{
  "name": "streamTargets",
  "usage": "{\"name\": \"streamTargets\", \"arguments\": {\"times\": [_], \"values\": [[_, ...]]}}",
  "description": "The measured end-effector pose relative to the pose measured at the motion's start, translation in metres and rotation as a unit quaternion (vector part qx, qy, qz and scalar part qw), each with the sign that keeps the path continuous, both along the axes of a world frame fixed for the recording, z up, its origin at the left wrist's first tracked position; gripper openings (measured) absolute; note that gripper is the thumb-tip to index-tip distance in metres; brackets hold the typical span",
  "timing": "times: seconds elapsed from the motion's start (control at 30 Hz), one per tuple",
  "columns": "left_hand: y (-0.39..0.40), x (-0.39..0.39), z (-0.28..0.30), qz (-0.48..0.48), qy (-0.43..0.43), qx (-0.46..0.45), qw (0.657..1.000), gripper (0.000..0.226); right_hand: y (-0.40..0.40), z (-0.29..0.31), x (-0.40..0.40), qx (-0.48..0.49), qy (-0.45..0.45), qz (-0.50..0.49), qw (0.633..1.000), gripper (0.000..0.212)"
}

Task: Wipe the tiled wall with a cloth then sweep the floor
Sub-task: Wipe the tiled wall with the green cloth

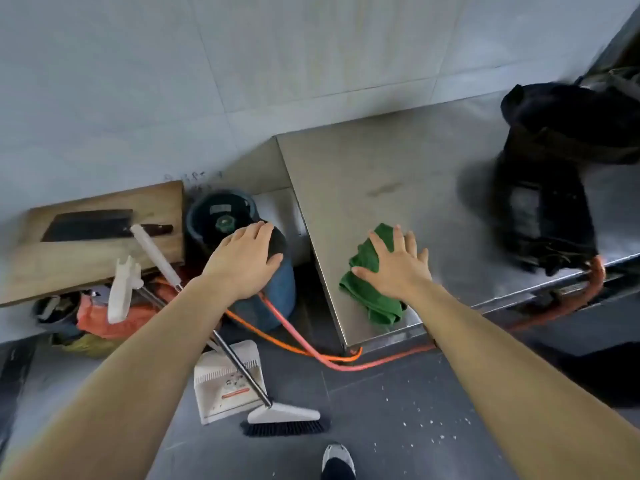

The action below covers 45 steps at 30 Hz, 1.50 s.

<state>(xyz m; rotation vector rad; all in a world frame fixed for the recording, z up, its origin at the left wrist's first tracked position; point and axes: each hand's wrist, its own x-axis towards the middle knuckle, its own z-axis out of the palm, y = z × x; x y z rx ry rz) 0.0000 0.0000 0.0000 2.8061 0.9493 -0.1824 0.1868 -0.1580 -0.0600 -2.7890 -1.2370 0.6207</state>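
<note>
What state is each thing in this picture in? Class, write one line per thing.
green cloth: crumpled on the steel counter, under the right hand
left hand: open, resting on the gas cylinder
broom: leaning, untouched
dustpan: on floor
cleaver: flat on chopping board

Green cloth [372, 282], pale grey tiled wall [242, 64], dark grey floor [398, 410] (speckled white), blue gas cylinder [277, 289], orange hose [294, 344], white-headed broom [284, 415] with black bristles

Both forearms are bare with no sleeves in view, and neither the left hand [242, 258] nor the right hand [398, 268] shows rings, watch or gloves. A grey-and-white shoe [337, 460] with a dark opening covers one foot.
</note>
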Motion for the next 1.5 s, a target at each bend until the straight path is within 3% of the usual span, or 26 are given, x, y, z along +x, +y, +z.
{"name": "streamTargets", "arguments": {"times": [0.1,0.2,0.4,0.53,0.8,1.1,1.37,1.5], "values": [[0.017,0.022,-0.016,0.003,0.009,-0.001,1.000,0.059,0.008,-0.025,0.009,-0.048,0.008,-0.029,0.998,0.093],[0.028,0.035,-0.026,0.004,0.023,-0.014,1.000,0.060,0.011,-0.043,0.003,-0.022,-0.040,-0.023,0.999,0.091],[0.046,0.034,-0.029,0.018,0.041,-0.009,0.999,0.060,0.024,-0.040,0.004,0.084,-0.016,-0.005,0.996,0.048],[0.066,0.028,-0.007,0.020,0.023,0.010,0.999,0.059,0.053,-0.012,-0.007,0.194,0.064,-0.039,0.978,0.039],[0.157,0.001,0.104,0.018,-0.043,0.103,0.994,0.062,0.169,0.126,-0.032,0.385,0.035,0.001,0.922,0.041],[0.257,-0.028,0.259,-0.014,-0.139,0.259,0.956,0.065,0.270,0.293,-0.051,0.545,-0.025,-0.015,0.838,0.041],[0.308,-0.005,0.352,-0.025,-0.193,0.343,0.919,0.065,0.324,0.402,-0.013,0.609,-0.086,-0.018,0.789,0.038],[0.338,0.018,0.390,-0.025,-0.212,0.380,0.900,0.064,0.358,0.462,0.021,0.626,-0.160,0.007,0.763,0.038]]}}
